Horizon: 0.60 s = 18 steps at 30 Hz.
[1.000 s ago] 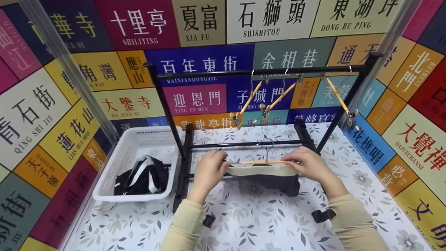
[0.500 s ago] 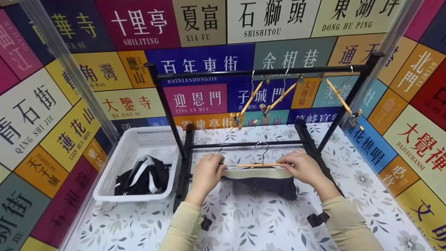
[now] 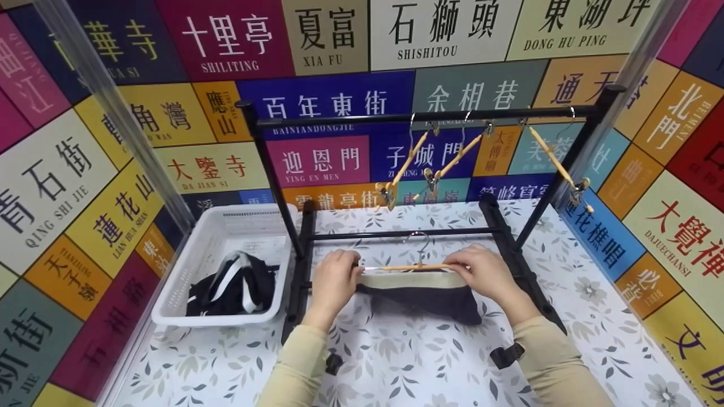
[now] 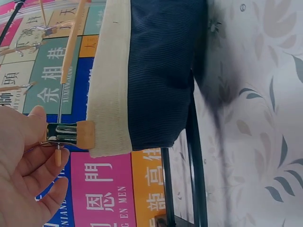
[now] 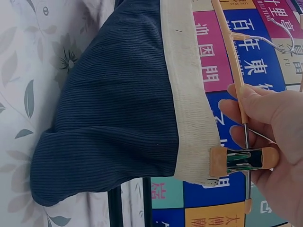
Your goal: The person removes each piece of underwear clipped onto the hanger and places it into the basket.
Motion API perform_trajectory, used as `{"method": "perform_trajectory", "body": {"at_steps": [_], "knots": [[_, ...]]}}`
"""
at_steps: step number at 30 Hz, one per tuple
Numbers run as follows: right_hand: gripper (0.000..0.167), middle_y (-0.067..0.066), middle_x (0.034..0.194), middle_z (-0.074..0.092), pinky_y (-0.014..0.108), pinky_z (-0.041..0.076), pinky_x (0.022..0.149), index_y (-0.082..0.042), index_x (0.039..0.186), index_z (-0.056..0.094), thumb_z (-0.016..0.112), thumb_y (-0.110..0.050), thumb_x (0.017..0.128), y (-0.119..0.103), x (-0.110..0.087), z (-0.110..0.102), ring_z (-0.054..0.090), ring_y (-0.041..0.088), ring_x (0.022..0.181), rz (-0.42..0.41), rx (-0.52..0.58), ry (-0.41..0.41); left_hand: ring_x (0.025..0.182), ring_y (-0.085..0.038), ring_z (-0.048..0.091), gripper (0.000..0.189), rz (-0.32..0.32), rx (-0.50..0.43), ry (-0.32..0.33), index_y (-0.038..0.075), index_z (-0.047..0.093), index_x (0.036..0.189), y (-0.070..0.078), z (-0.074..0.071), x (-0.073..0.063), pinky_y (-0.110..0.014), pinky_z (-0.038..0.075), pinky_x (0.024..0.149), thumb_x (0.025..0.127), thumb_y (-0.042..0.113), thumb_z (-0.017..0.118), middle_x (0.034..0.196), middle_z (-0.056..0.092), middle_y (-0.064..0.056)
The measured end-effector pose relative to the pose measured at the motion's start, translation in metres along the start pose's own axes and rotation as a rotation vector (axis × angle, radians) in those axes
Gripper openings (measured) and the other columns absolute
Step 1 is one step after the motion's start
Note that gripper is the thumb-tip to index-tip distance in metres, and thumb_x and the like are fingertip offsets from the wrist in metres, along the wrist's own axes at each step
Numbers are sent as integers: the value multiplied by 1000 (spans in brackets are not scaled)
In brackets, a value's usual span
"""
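Observation:
A clip hanger (image 3: pixel 421 267) with an orange bar and a metal hook stands between both hands. From its clips hangs a dark blue ribbed garment (image 3: pixel 418 302) with a cream band along the top. My left hand (image 3: pixel 335 280) holds the left end; in the left wrist view thumb and fingers are at the left clip (image 4: pixel 71 135), which bites the band's corner. My right hand (image 3: pixel 481 271) pinches the bar, thumb on top, just inboard of the right clip (image 5: pixel 244 159), seen in the right wrist view. That clip grips the band's other corner.
A black rack (image 3: pixel 362 120) stands behind the hands, with several clip hangers on its top rail, such as an orange hanger (image 3: pixel 551 154) at right. Left of it, a white basket (image 3: pixel 164 282) contains black-and-white clothes (image 3: pixel 235 288). The table (image 3: pixel 407 373) has a leaf-print cover.
The right hand has moved left along the hanger bar, inboard of the right end. The hanger and garment have shifted slightly left and toward me. The left hand has hardly moved.

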State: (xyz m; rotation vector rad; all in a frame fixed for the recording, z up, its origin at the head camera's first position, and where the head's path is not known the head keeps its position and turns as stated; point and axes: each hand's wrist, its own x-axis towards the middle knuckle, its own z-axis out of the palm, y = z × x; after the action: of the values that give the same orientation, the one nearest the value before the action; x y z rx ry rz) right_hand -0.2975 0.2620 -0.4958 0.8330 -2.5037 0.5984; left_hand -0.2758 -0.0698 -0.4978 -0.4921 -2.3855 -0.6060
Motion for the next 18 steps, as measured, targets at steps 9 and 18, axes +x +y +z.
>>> {"method": "perform_trajectory", "body": {"at_steps": [9,18], "knots": [[14,-2,86,72,43,49,73,-17,90,76,79,-7,82,4,1,12,63,22,80,20,-14,7,78,-26,63,19,-28,4,-11,11,67,93,-6,10,-4,-45,49,70,81,17,79,84,65,-3],[13,-3,85,72,42,49,71,-17,90,76,79,-8,82,7,1,21,63,23,79,16,-27,16,78,-26,63,18,-56,16,-28,12,67,91,-9,16,-5,-44,49,71,80,18,80,84,67,-2]]}}
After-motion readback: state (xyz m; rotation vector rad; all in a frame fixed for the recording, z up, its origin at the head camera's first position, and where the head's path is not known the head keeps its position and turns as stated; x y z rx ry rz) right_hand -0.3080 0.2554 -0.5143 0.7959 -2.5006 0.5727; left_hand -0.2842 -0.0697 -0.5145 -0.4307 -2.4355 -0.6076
